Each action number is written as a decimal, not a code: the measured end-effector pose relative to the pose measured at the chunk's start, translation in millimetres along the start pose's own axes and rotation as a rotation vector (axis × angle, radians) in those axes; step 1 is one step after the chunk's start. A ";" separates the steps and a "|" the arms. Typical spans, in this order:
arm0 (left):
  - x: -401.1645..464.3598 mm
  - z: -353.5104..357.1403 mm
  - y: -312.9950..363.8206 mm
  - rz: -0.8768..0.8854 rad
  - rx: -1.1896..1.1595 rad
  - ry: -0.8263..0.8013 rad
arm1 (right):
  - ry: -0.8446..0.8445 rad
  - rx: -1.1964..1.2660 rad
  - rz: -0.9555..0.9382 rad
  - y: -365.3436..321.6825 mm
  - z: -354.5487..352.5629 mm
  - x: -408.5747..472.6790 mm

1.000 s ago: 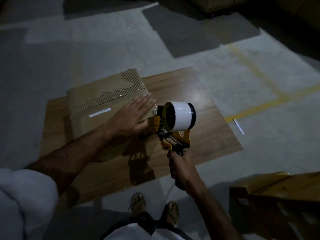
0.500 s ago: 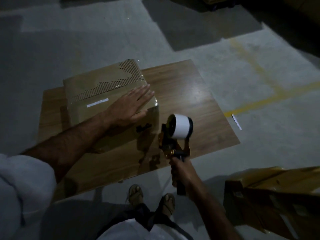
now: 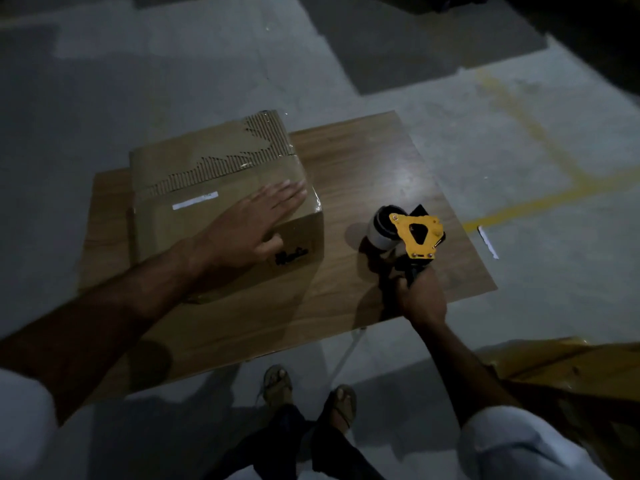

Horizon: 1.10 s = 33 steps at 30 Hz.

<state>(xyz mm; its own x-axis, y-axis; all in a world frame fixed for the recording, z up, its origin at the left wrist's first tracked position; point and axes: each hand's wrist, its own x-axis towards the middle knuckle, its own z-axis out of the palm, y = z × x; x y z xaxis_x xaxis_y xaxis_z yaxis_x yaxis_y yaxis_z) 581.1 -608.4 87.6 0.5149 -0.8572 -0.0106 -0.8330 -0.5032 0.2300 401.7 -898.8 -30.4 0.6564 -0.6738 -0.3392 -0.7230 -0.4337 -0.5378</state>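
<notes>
The cardboard box (image 3: 194,168) sits on the left half of a wooden board (image 3: 363,168) laid on the concrete floor (image 3: 519,116); the board gives it a flat, clean work surface. The left hand (image 3: 249,226) lies flat on the box top near its front right corner, fingers straight and together, thumb hanging over the front edge. It grips nothing, and this flat contact appears intended to hold the flaps down and stop the box from sliding. The right hand (image 3: 420,297) is curled firmly round the handle of the tape dispenser (image 3: 415,237), which is clear of the box, well to its right and low over the board. Whether it touches the board cannot be told. The yellow side plate faces up and the white tape roll (image 3: 379,233) points toward the box, a position that suggests the tool is being set down or readied for another pass. Torn patches on the box top expose the corrugation. A white label (image 3: 195,200) lies beside the left hand. A second box (image 3: 571,368) stands at lower right.
</notes>
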 end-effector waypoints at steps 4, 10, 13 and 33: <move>-10.7 -0.6 -0.7 0.022 -0.062 -0.009 | 0.041 -0.147 0.049 -3.5 14.9 17.0; -34.5 -2.4 0.4 -0.010 -0.140 0.073 | 0.450 0.209 -0.446 -68.6 19.4 -24.1; -37.2 10.5 16.0 -0.093 -0.209 0.303 | 0.254 0.348 -0.892 -110.1 11.6 -33.4; -44.4 41.0 11.0 -0.062 0.204 0.384 | 0.237 0.048 -1.324 -113.0 55.3 -7.1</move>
<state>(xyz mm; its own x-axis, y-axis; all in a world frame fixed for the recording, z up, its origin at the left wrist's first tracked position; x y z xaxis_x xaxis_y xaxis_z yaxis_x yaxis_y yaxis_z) 540.8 -580.3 50.7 0.5713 -0.7407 0.3535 -0.8010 -0.5971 0.0435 490.6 -811.9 -10.0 0.7939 0.1437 0.5908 0.4325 -0.8164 -0.3827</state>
